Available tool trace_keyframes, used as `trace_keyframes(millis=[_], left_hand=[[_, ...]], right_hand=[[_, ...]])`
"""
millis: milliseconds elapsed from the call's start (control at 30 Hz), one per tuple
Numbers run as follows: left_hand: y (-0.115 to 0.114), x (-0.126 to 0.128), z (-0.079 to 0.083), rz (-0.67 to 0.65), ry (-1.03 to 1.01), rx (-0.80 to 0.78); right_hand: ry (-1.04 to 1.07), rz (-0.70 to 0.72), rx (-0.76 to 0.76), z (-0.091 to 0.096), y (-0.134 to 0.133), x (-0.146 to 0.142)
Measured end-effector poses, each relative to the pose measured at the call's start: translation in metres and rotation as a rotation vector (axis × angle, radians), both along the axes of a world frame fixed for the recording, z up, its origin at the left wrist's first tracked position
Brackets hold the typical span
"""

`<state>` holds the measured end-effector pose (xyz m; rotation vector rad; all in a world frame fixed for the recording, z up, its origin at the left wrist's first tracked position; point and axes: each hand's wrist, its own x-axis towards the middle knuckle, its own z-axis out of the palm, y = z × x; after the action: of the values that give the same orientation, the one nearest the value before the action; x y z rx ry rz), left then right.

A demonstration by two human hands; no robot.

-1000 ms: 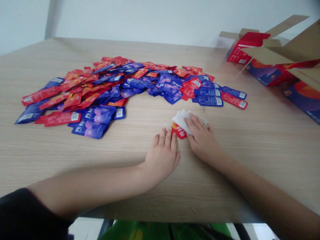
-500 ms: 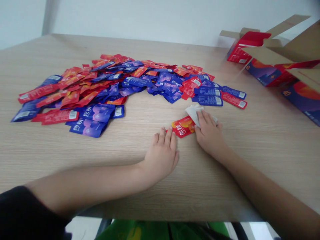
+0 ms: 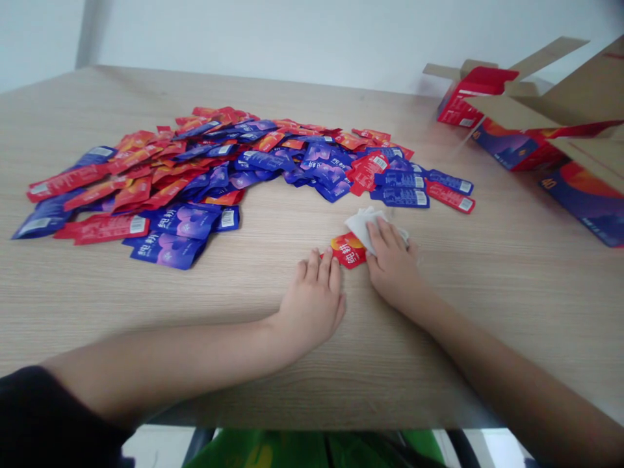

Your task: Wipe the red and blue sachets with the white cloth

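A red and orange pouch lies flat on the table. My left hand rests at its left end, fingers stretched out flat and pressing on the tip. A folded white tissue covers the pouch's right part, with the fingers of my right hand bent down over it, holding it against the pouch. Beyond both hands spreads a heap of red pouches and blue pouches, piled on one another in an arc.
At the right stand open cardboard boxes: a red one at the back, and blue and red ones with flaps up nearer me. A light wood table lies under everything, and a pale wall rises behind.
My right hand has slid the tissue left along the pouch, covering more of it. The left hand stays at the pouch's left end. The view has shifted slightly.
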<state>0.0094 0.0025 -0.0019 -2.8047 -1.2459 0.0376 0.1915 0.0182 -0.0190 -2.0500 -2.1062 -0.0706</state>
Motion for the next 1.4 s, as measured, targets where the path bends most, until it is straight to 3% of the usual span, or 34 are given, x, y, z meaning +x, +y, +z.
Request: trace_keyframes(millis=[133,200,300,367,500,567,767,867,1067,1167,1333,1400], left_hand=[[0.001,0.0,0.0,0.001,-0.015,0.006],[0.001,0.0,0.0,-0.004,-0.015,0.006],[0.0,0.0,0.001,-0.002,-0.011,0.001],[0.0,0.0,0.001,0.005,-0.009,0.001],[0.001,0.0,0.0,-0.01,-0.013,0.009],[0.002,-0.001,-0.002,-0.033,-0.017,0.021],[0.003,0.0,-0.005,-0.055,0.014,0.037],[0.001,0.0,-0.003,-0.046,0.043,0.035],[-0.002,0.001,-0.002,-0.063,0.065,0.087],[-0.002,0.002,-0.003,-0.075,0.055,0.099],[-0.002,0.002,-0.003,-0.065,0.039,0.098],[-0.002,0.002,-0.002,-0.07,0.036,0.104]], right_hand=[[-0.007,0.274,-0.012,0.002,-0.005,-0.011],[0.039,0.218,-0.012,0.003,0.001,-0.004],[0.089,0.027,0.018,0.003,0.011,0.011],[0.062,0.013,0.036,0.002,0.009,0.008],[-0.01,0.283,0.014,0.001,-0.008,-0.015],[0.0,0.34,-0.007,0.003,-0.01,-0.017],[0.027,0.045,0.03,0.006,0.02,0.019],[-0.021,0.091,0.031,0.007,0.017,0.018],[-0.08,0.149,0.02,0.009,-0.012,-0.007],[-0.045,0.192,0.037,0.006,-0.007,-0.006],[0.02,0.078,0.079,0.002,0.006,0.003],[0.009,0.11,0.071,0.002,0.0,-0.006]])
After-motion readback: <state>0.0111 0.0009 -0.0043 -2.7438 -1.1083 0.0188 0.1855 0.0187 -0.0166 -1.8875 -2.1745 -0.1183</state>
